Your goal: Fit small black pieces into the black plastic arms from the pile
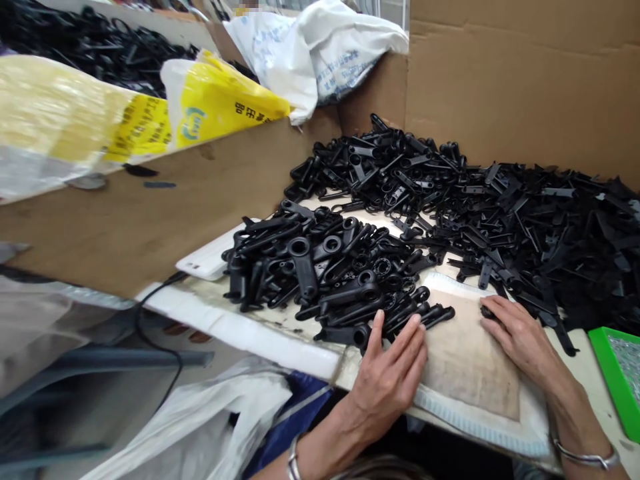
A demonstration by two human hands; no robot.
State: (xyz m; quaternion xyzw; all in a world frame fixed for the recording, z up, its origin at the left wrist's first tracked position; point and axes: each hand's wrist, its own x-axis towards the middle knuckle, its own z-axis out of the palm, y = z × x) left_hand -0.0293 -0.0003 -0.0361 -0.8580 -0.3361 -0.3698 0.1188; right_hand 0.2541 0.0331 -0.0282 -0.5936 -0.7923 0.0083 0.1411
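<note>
My left hand (pixel 389 375) lies at the near edge of a heap of black plastic arms with round ring ends (pixel 305 267). Its fingers are stretched out and apart, with the tips against the closest arms. On the right, my right hand (pixel 523 339) rests over a beige cloth pad (pixel 467 360), fingers bent together. A bit of a small black plastic part (pixel 486 312) shows at its fingertips; the remainder is hidden under the hand. Both wrists wear a metal bangle.
Behind are a pile of black ringed pieces (pixel 380 160) and one of flat black pieces (pixel 540 220), against cardboard walls (pixel 520 80). A green tray (pixel 613 380) of small shiny pieces stands right. A white flat device (pixel 213 253) with a cable sits left.
</note>
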